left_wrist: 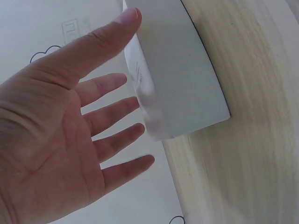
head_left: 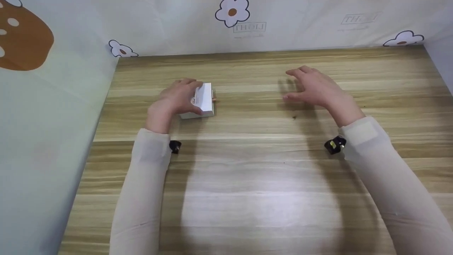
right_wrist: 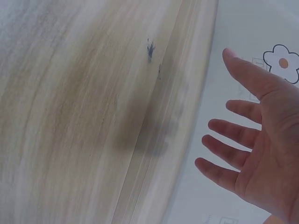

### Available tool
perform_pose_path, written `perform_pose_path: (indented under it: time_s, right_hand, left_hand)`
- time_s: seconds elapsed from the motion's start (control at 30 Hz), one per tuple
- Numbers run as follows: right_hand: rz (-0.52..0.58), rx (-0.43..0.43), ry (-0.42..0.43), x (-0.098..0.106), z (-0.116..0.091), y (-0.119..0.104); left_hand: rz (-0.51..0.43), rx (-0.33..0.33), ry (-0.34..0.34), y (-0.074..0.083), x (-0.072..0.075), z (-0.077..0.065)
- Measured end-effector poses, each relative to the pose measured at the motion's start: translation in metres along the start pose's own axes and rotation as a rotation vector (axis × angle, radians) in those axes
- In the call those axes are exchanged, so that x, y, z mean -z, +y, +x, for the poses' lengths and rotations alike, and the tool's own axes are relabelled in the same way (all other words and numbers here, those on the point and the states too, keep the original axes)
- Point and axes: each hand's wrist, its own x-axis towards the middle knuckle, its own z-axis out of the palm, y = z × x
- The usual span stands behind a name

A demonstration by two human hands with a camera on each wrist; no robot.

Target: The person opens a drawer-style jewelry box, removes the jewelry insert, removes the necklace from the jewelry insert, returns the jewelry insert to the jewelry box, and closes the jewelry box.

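A small white box (head_left: 205,99) with dark printing on its top lies on the wooden table, left of the middle. A short orange-pink tab (head_left: 215,99) sticks out of its right side. My left hand (head_left: 178,97) is spread over the box's left part, thumb along the near side and fingers toward the far side. In the left wrist view its fingers are extended, and the thumb tip overlaps the edge of the box (left_wrist: 182,70); whether it touches I cannot tell. Over the table at the right, my right hand (head_left: 315,86) hovers with nothing in it, fingers apart.
The wooden table (head_left: 247,159) meets a pale, flower-printed sheet (head_left: 177,28) at the back, and more sheeting hangs at the left. Dark marks (right_wrist: 150,50) show on the wood below the right hand. Small black devices (head_left: 335,144) are strapped at both wrists.
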Motion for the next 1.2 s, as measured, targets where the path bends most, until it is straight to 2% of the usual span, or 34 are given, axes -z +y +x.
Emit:
perform_pose_path:
  time_s: [0.2, 0.63, 0.93, 1.2]
  right_hand:
    - [-0.004, 0.024, 0.001, 0.0, -0.002, -0.003]
    - [-0.015, 0.049, 0.008, -0.003, -0.001, -0.007]
    - [-0.023, 0.068, 0.004, -0.005, 0.002, -0.019]
    - [-0.031, 0.102, 0.008, -0.008, 0.006, -0.027]
  left_hand:
    - [-0.036, 0.009, -0.001, 0.002, -0.003, 0.003]
    - [0.0, -0.007, -0.001, 0.019, -0.004, 0.011]
    - [0.014, -0.053, -0.006, 0.033, -0.004, 0.02]
    - [0.07, -0.082, 0.002, 0.045, -0.006, 0.029]
